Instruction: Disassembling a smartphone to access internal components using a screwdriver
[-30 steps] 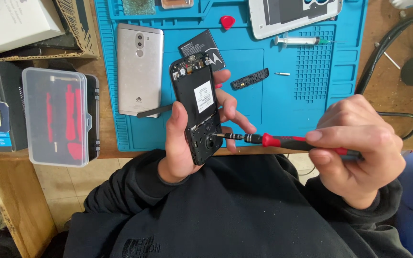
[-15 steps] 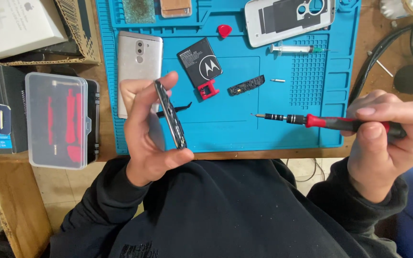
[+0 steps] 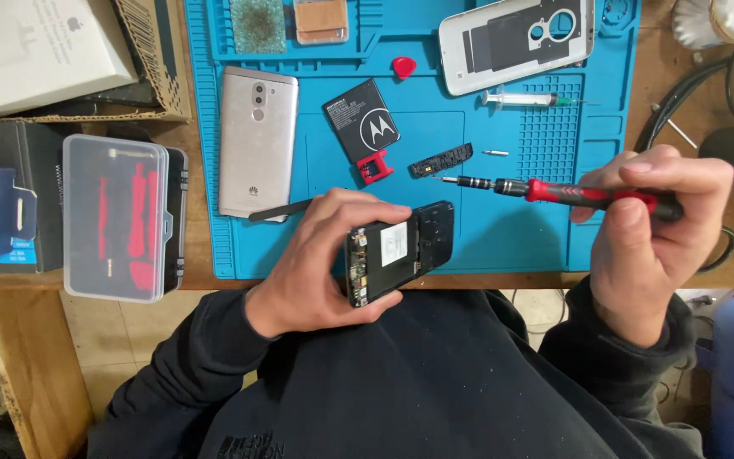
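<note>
My left hand [image 3: 320,268] grips an opened black phone [image 3: 401,251], turned sideways with its inner side up, over the near edge of the blue work mat [image 3: 503,229]. My right hand [image 3: 647,234] holds a red and black precision screwdriver [image 3: 571,192] level above the mat, tip pointing left toward a small black plastic strip [image 3: 441,160]. The tip is clear of the phone. A black battery [image 3: 361,119] and a small red clip [image 3: 375,167] lie just beyond my left hand.
A silver phone [image 3: 256,140] lies face down at the mat's left, a white back cover [image 3: 516,38] and a syringe [image 3: 524,99] at its far right. A clear tool case [image 3: 116,217] and boxes [image 3: 10,200] stand left. Cables [image 3: 690,110] run at right.
My left hand has turned the phone from edge-on to flat with its inner side up and brought it nearer. The screwdriver, earlier at the phone, now hovers over the mat.
</note>
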